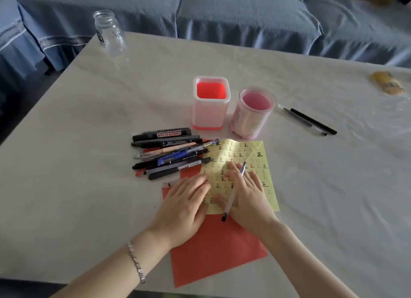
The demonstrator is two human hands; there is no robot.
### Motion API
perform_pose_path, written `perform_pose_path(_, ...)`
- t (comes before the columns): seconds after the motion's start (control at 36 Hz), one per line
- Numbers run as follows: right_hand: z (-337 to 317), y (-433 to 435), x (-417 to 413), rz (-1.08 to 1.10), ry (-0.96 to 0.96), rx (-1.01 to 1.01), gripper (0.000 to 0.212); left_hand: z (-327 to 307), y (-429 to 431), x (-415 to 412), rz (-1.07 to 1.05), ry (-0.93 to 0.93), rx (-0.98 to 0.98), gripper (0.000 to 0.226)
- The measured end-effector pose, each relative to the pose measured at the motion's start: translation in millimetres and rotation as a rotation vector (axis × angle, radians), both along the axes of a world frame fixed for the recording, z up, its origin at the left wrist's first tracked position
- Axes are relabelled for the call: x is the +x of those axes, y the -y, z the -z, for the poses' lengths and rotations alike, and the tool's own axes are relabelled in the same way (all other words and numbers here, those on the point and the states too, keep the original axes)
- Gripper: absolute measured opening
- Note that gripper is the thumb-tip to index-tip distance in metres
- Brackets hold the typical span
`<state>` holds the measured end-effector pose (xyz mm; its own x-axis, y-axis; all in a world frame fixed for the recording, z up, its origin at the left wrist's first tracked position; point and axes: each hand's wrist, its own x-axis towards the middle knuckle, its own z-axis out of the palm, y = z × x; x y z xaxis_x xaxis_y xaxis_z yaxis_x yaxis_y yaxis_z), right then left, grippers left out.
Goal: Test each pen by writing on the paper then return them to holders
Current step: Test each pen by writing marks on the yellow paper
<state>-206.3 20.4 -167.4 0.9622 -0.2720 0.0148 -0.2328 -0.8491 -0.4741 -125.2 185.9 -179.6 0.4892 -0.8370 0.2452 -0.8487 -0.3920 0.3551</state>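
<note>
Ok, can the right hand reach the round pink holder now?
Probably yes: the right hand, gripping a pen, rests on the yellow paper; the round pink holder stands just past its far edge, open-topped, nothing between.

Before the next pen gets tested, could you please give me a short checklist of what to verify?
1. Yellow paper pressed flat by left hand: ok.
2. Pen held in right hand: ok.
3. Pen tip exposed, ready to write: cannot tell.
4. Square holder and round holder upright, open, nothing inside: ok.
5. Pen pile close beside the paper: ok.
6. Blank writing space left: cannot tell.
</note>
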Motion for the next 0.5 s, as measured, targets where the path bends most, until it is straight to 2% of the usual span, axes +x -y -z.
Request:
perform_pose_path(0.08,-8,4,-5,0.073,0.087,0.136,0.077,1,6,1,0.011,0.007,0.069,0.045)
perform_pose_path(0.19,-18,14,-22,0.256,0.232,0.254,0.025,1,13,2,0.041,0.017,0.168,0.052)
perform_pose_path(0.22,-22,16,-26,0.3,0.261,0.303,0.02,1,15,2,0.049,0.008,0.184,0.052)
perform_pose_path(0.31,-34,19,-33,0.463,0.359,0.497,0.036,2,17,3,0.078,-0.018,0.195,0.051)
perform_pose_path(0.5,-35,21,-35,0.601,0.473,0.797,0.031,3,21,4,0.121,-0.001,0.241,0.062)
